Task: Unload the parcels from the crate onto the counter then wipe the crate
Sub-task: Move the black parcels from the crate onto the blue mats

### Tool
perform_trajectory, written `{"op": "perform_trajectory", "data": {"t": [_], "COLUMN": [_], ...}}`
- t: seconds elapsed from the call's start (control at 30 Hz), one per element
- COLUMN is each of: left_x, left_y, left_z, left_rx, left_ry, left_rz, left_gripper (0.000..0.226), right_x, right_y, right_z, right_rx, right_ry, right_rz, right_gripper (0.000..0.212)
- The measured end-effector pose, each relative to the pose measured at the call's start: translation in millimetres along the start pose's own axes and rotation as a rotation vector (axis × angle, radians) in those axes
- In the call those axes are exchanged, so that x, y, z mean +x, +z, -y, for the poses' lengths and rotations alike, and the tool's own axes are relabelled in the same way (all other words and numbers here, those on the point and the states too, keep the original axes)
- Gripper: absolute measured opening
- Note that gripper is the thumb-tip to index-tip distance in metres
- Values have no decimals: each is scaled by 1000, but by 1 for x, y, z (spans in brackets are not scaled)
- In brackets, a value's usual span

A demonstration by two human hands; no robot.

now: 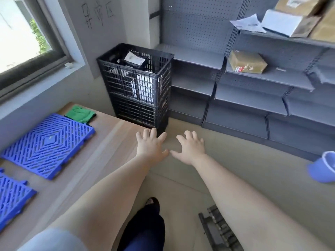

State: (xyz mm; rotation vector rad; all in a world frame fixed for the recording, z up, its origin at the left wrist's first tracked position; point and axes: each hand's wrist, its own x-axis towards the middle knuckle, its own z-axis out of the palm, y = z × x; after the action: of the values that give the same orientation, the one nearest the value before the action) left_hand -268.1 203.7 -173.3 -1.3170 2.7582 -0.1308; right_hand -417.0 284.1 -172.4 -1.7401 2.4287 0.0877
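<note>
Two hands reach out in front of me, my left hand (151, 144) and my right hand (190, 146), both with fingers spread and relaxed, holding nothing, thumbs nearly touching. My left hand hangs over the far corner of the wooden table (101, 156); my right one is over the floor just beside it. Beyond my fingertips stands the black crate (137, 87), stacked on a second black crate (143, 113) on the floor, between the table's end and the grey shelving (253, 98). A dark parcel with a white label (135, 59) lies at the top of the upper crate, and a white parcel (144, 87) shows through its slatted wall. On the table lie two blue plastic grids (49, 144) and a green cloth (81, 113) at the far edge.
</note>
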Motion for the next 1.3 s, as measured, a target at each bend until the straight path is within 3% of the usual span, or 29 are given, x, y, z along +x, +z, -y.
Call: {"op": "perform_trajectory", "data": {"t": [0.3,0.63,0.87,1.0,1.3], "left_x": [165,394,495,550,607], "left_y": [14,-41,-27,-24,-6], "left_z": [38,92,103,126,175], "left_rx": [-50,39,43,12,-34], "left_ry": [8,25,-96,-294,-618], "left_rz": [17,-50,19,21,46], "left_gripper": [65,69,68,72,73], "right_x": [162,375,497,590,736], "right_y": [-20,-109,-131,-159,-152], "right_z": [-35,-72,-92,-85,-34], "right_rx": [-50,-11,-54,-80,-71], "right_ry": [46,-17,-177,-344,-636], "right_rz": [17,-77,-77,-123,23], "right_gripper": [70,70,73,70,68]}}
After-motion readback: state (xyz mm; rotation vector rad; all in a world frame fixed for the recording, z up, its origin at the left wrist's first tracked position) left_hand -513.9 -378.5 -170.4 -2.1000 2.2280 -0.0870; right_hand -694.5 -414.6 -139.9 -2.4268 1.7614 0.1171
